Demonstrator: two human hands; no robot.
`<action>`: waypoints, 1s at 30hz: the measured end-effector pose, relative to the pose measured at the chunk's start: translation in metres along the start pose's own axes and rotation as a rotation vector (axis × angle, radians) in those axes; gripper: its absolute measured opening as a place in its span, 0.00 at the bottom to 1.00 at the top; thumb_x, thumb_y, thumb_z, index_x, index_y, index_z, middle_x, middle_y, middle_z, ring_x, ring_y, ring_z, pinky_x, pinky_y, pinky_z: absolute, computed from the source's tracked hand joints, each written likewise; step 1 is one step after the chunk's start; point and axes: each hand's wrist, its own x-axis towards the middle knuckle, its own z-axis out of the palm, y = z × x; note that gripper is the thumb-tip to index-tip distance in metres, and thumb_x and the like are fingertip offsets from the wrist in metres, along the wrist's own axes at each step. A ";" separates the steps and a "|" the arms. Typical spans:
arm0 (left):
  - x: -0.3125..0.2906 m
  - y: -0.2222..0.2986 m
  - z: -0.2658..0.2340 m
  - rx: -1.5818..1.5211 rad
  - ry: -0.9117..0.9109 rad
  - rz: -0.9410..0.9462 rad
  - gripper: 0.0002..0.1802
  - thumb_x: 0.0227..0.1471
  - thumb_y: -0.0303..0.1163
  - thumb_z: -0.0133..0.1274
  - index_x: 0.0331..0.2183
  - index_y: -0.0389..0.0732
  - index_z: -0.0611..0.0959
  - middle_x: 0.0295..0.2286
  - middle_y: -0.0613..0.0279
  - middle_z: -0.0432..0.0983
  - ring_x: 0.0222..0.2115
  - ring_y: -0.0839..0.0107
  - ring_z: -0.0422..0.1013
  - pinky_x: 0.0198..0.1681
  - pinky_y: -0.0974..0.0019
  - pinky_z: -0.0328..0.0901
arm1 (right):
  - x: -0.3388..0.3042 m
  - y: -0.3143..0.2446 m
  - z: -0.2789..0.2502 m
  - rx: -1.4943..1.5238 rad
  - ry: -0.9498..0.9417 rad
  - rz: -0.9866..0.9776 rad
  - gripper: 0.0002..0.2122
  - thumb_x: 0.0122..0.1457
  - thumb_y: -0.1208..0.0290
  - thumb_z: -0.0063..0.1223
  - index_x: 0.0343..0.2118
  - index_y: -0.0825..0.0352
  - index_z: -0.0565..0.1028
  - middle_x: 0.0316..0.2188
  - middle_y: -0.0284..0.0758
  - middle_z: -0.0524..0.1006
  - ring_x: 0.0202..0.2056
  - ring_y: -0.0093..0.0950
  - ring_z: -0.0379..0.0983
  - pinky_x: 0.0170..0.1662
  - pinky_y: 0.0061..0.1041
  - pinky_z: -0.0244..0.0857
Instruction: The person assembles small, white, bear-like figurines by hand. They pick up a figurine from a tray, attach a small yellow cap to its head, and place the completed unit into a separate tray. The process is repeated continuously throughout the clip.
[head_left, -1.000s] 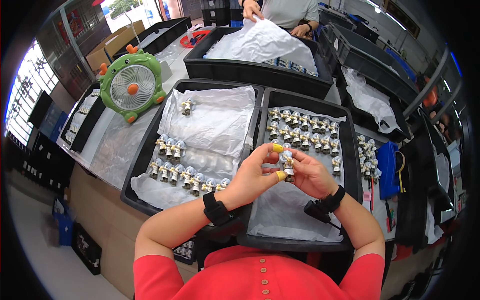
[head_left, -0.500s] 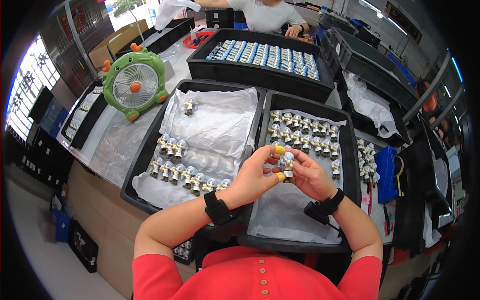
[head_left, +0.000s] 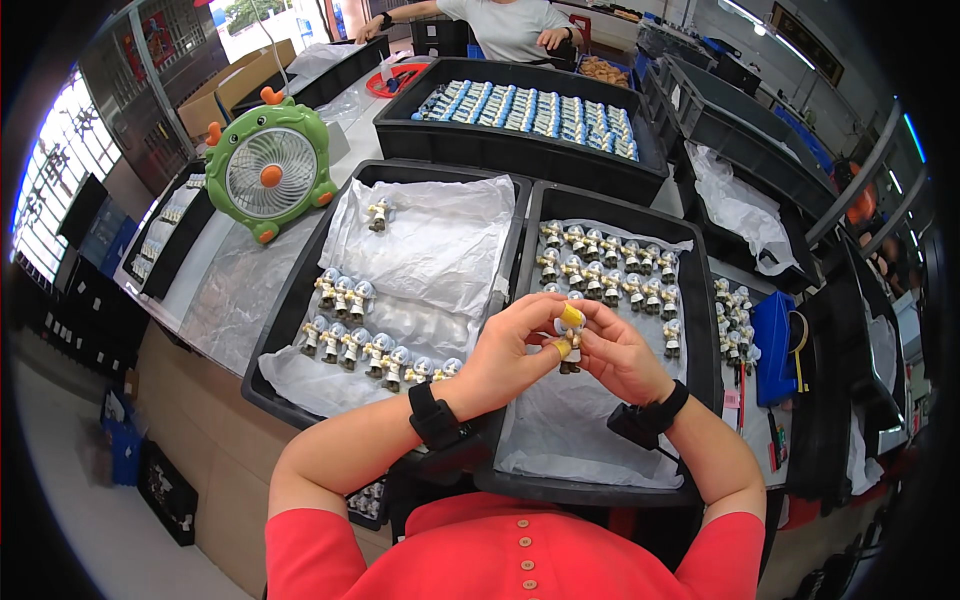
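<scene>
Between both hands I hold a small figurine (head_left: 570, 352) with pale blue hair, a white body and a dark base. My left hand (head_left: 512, 350), with yellow wraps on its thumb and a finger, pinches it from the left. My right hand (head_left: 622, 352) grips it from the right side. Below them is the right black tray (head_left: 705, 340), lined with white paper, with rows of similar figurines (head_left: 612, 285) in its far part. The left black tray (head_left: 290, 330) holds more figurines (head_left: 378, 355), two short rows and a single one farther back.
A large black crate (head_left: 520, 150) of blue-and-white pieces stands behind the trays. A green fan (head_left: 268, 170) is at the left. More figurines (head_left: 735, 325) and a blue box (head_left: 775, 350) lie at the right. Across the table stands another person (head_left: 505, 28).
The figurine is tilted and turned slightly in my fingers, and my left fingers now cover more of its head. Across the table, the other person has lowered the white sheet into a box.
</scene>
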 end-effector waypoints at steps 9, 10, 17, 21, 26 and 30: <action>0.003 -0.002 0.000 0.049 -0.006 0.073 0.12 0.42 0.19 0.52 0.34 0.36 0.75 0.42 0.57 0.67 0.35 0.75 0.69 0.37 0.73 0.68 | 0.000 0.003 -0.003 -0.002 -0.006 -0.003 0.16 0.61 0.73 0.40 0.52 0.64 0.61 0.46 0.30 0.65 0.47 0.20 0.64 0.49 0.23 0.60; 0.003 -0.001 0.000 0.064 -0.006 0.070 0.11 0.42 0.19 0.52 0.34 0.36 0.75 0.42 0.57 0.67 0.35 0.75 0.69 0.37 0.73 0.68 | 0.001 0.004 -0.004 -0.002 -0.004 -0.007 0.16 0.61 0.73 0.40 0.52 0.64 0.61 0.46 0.30 0.66 0.47 0.21 0.64 0.49 0.23 0.60; 0.001 0.005 -0.002 0.256 0.006 0.058 0.19 0.42 0.23 0.55 0.40 0.37 0.72 0.46 0.54 0.63 0.40 0.73 0.68 0.40 0.70 0.68 | 0.003 0.004 0.000 -0.188 0.208 -0.114 0.16 0.58 0.76 0.44 0.50 0.68 0.61 0.46 0.35 0.66 0.44 0.22 0.67 0.46 0.23 0.64; 0.000 0.009 -0.001 0.156 -0.031 -0.123 0.21 0.42 0.23 0.55 0.41 0.37 0.71 0.38 0.58 0.65 0.32 0.75 0.69 0.34 0.71 0.68 | 0.001 0.009 0.002 -0.268 0.299 -0.204 0.15 0.57 0.78 0.45 0.47 0.69 0.61 0.46 0.35 0.65 0.43 0.23 0.68 0.46 0.23 0.65; 0.002 -0.007 -0.003 0.003 0.020 -0.198 0.22 0.42 0.23 0.55 0.42 0.35 0.68 0.35 0.58 0.67 0.32 0.75 0.69 0.34 0.71 0.68 | 0.000 0.012 0.007 -0.224 0.235 -0.114 0.17 0.58 0.76 0.44 0.50 0.69 0.60 0.47 0.34 0.64 0.44 0.22 0.67 0.46 0.21 0.64; 0.002 -0.008 -0.014 -0.369 0.034 -0.460 0.24 0.42 0.24 0.54 0.44 0.34 0.68 0.37 0.56 0.70 0.35 0.75 0.68 0.37 0.72 0.66 | 0.000 0.008 0.016 -0.247 0.183 -0.098 0.21 0.58 0.76 0.45 0.54 0.68 0.58 0.49 0.34 0.64 0.45 0.22 0.66 0.46 0.21 0.63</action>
